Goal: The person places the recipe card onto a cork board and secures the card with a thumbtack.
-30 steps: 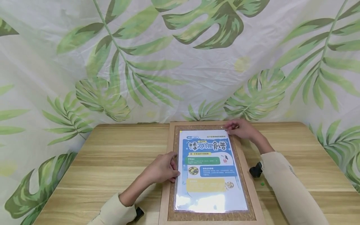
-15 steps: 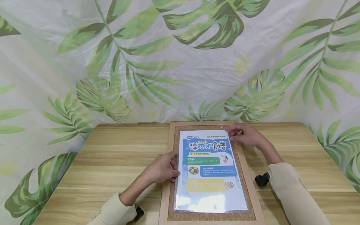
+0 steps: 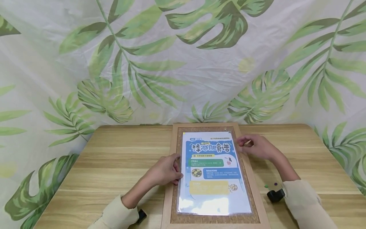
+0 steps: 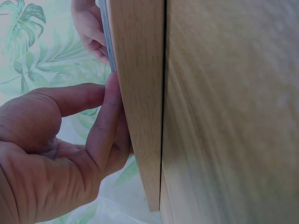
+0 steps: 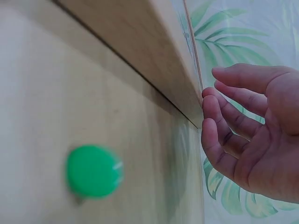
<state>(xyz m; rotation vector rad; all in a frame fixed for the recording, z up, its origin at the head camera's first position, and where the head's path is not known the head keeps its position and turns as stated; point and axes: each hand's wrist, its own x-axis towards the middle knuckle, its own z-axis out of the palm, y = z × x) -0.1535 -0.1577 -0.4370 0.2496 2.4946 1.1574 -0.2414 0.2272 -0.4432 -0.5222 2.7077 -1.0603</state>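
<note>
A laminated poster [image 3: 211, 203] with blue, green and yellow blocks lies on a wood-framed cork board [image 3: 217, 219]. A small yellow pin [image 3: 184, 133] marks its upper left corner, and a small dark pin [image 3: 230, 133] its upper right. My left hand [image 3: 163, 171] rests at the board's left side, its fingertips touching the frame and the poster's edge; the left wrist view has these fingers [image 4: 105, 126] along the frame. Beside the board's right edge, my right hand [image 3: 257, 147] holds nothing, fingers loosely bent, as the right wrist view confirms.
A green pushpin [image 5: 93, 171] and a purple pushpin [image 3: 275, 183] lie on the wooden table [image 3: 123, 143] right of the board. A leaf-patterned curtain [image 3: 160, 63] hangs behind the table. Black wrist devices [image 3: 275, 195] sit under both sleeves.
My right hand has drawn away from the poster's upper right corner, toward the right and nearer me. The purple pushpin on the table has come into view. My left hand stays in place.
</note>
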